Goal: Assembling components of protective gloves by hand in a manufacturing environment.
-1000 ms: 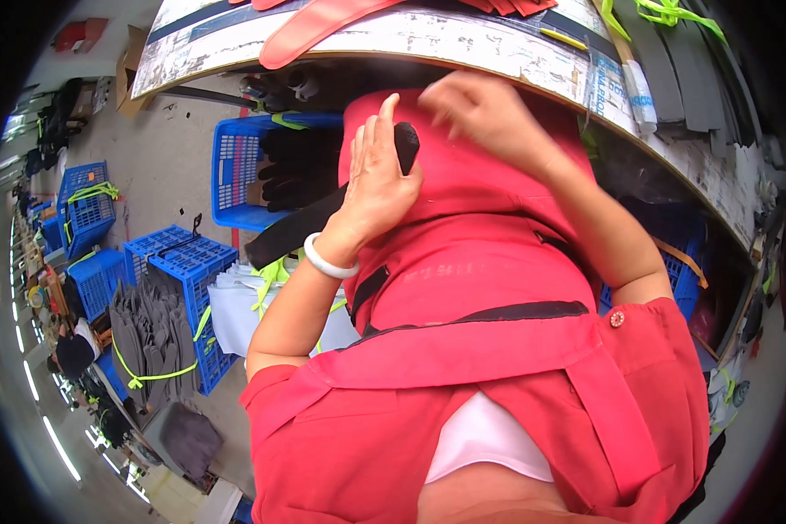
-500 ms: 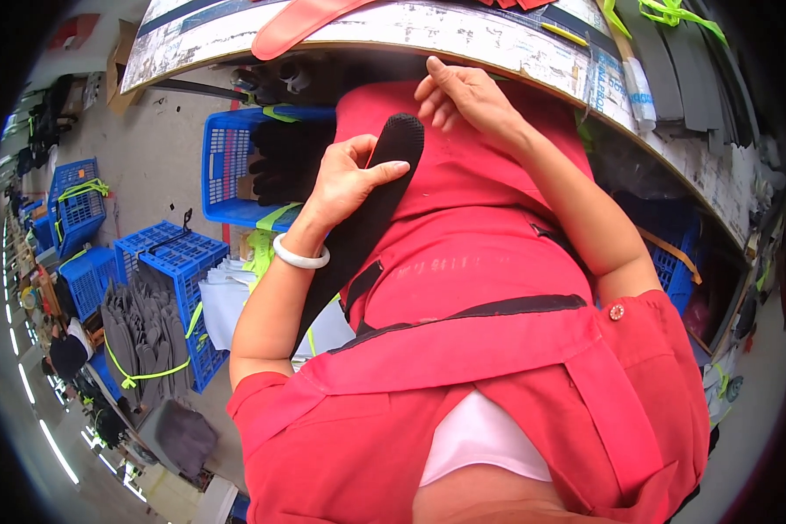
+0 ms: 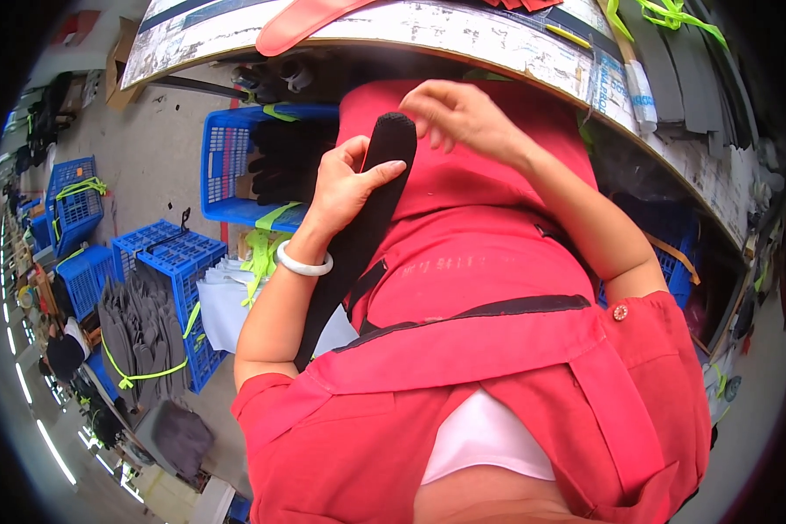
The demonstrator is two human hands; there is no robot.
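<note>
My left hand (image 3: 342, 185) grips a long black fabric strip (image 3: 393, 140) with a rounded upper end, thumb across its front and fingers behind. A thin red line shows along the strip's edge by the fingers. The strip runs down beside my left forearm, and its lower end is hidden. My right hand (image 3: 470, 120) hovers at the rounded tip, fingers bent and apart, with nothing visible in them. Whether its fingertips touch the strip I cannot tell. Behind both hands lies my red apron (image 3: 463, 183).
A worktable (image 3: 463, 39) spans the far side, bearing a coral-red strip (image 3: 310, 22) and a yellow pen-like tool (image 3: 568, 35). Left of me stands a blue crate (image 3: 223, 208) holding black pieces. Another blue crate (image 3: 179, 253) stands near bundled grey pieces (image 3: 140, 332).
My right hand has moved left and slightly down, bringing its fingers to the strip's tip. The strip's upper end has shifted slightly left, still in my left hand.
</note>
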